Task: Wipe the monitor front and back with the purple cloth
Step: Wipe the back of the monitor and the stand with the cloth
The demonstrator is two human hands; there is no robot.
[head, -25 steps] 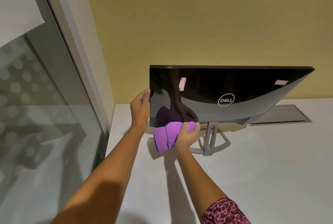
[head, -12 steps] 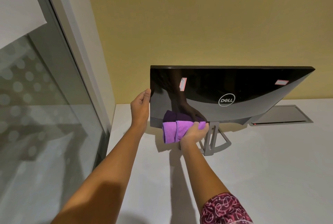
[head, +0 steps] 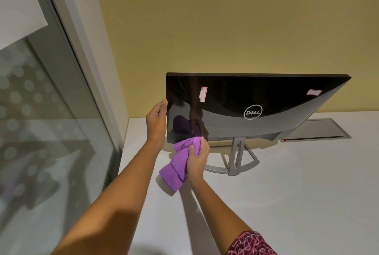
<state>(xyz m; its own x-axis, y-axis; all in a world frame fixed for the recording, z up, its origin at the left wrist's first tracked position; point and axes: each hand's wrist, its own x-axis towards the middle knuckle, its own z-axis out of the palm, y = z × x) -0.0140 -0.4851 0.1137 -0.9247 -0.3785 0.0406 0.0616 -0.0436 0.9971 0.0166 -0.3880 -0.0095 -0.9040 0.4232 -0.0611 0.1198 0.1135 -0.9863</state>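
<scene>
The right hand [head: 197, 159] is closed around the purple cloth [head: 179, 163], fingers curled over a bunched upper part of it that presses against the lower left corner of the monitor [head: 246, 107], while the rest of the cloth hangs down and to the left, below the panel's bottom edge and above the bench [head: 287, 193]. The right forearm reaches up from the lower right of the view, with a patterned red sleeve [head: 251, 243] at its near end. The left hand [head: 156, 121] grips the monitor's left edge about halfway up, thumb toward the glossy face and fingers wrapped behind the edge; its arm stretches long and nearly straight from the bottom left. The monitor shows its glossy black and grey back, with the Dell logo [head: 252, 112] near the middle and two small pale stickers [head: 203, 94] near the top; the cloth and arm are mirrored darkly in the lower left of the panel. It stands on a grey stand [head: 235, 160] with a curved base resting on the white bench. Behind it on the right a grey rectangular hatch [head: 315, 129] is set in the bench top. A yellow wall [head: 225, 18] rises behind, and a glass partition [head: 41, 131] with a pale frame runs along the left.
</scene>
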